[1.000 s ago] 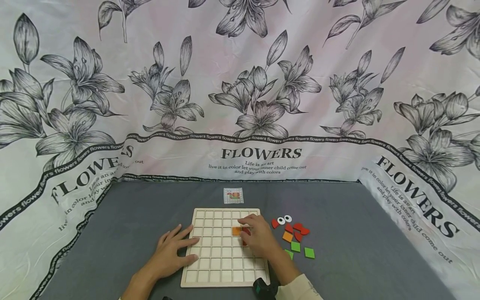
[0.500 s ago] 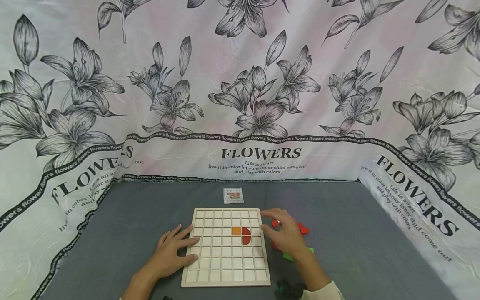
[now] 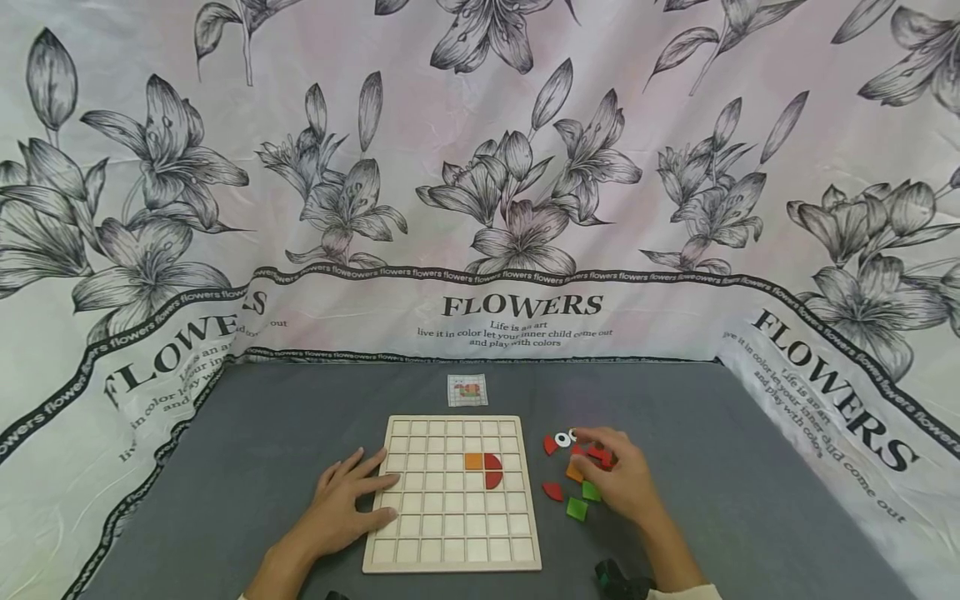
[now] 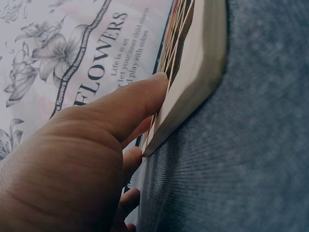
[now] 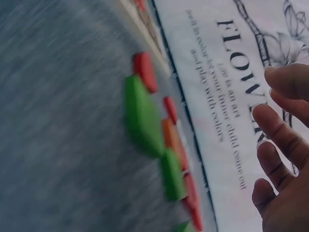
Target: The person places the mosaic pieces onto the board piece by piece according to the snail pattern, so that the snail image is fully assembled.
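The right hand (image 3: 618,477) has left the board's right edge, where it was half a second ago, and now hovers over the loose pieces, thumb and fingers apart, with no piece visible between them. Its shift uncovers a red quarter (image 3: 552,492) and a green square (image 3: 577,509) beside that edge. The left hand (image 3: 345,507) stays spread on the left edge of the board (image 3: 432,503), gripping nothing. An orange square (image 3: 474,461) and two red wedges (image 3: 492,480) sit right of the board's middle, unchanged.

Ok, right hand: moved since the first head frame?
Yes. The right hand has shifted right, from over the grid board to over the loose pieces.
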A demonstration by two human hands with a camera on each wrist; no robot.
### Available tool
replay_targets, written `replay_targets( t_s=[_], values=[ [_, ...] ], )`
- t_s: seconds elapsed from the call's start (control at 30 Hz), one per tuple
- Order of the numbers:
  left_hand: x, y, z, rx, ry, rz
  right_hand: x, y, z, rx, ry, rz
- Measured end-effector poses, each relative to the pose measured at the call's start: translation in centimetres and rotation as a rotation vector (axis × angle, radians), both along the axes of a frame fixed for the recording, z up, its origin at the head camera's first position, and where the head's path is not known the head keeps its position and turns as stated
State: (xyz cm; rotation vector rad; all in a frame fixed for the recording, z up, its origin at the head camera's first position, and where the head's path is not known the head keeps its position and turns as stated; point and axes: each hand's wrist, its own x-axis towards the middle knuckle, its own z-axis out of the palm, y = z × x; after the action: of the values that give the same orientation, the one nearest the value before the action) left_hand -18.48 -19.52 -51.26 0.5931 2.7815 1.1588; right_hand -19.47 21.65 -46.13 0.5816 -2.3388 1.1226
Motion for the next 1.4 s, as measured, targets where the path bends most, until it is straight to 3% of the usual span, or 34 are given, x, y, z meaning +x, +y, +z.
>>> replay_targets(
  t_s=[0.1,0.3,0.47,0.7,1.23,1.4],
  values=[
    [0.0,0.0,-0.1,-0.002,0.002,-0.002,-0.7,1.2,-2.4,0.013,-0.039,-0.036],
    [0.0,0.1,0.0,-0.001,-0.003,-0.004,-0.5,1.4,-3.5,-0.012,-0.096,-0.065],
    [0.0,0.1,0.0,-0.005,-0.002,-0.005,-0.4,1.7,-4.2,0.065,-0.105,-0.126],
    [0.1,0.0,0.0,-0.007,0.01,0.0,-0.5,1.7,-4.6,0.167,-0.16,-0.158],
    [0.1,0.1,0.1,-0.003,0.015,0.002,-0.7,0.1,-4.7,0.242,-0.317,-0.285],
    [0.1,0.1,0.1,-0.003,0.014,0.007,-0.6,0.1,-4.4,0.209,-0.236,-0.263]
  ],
)
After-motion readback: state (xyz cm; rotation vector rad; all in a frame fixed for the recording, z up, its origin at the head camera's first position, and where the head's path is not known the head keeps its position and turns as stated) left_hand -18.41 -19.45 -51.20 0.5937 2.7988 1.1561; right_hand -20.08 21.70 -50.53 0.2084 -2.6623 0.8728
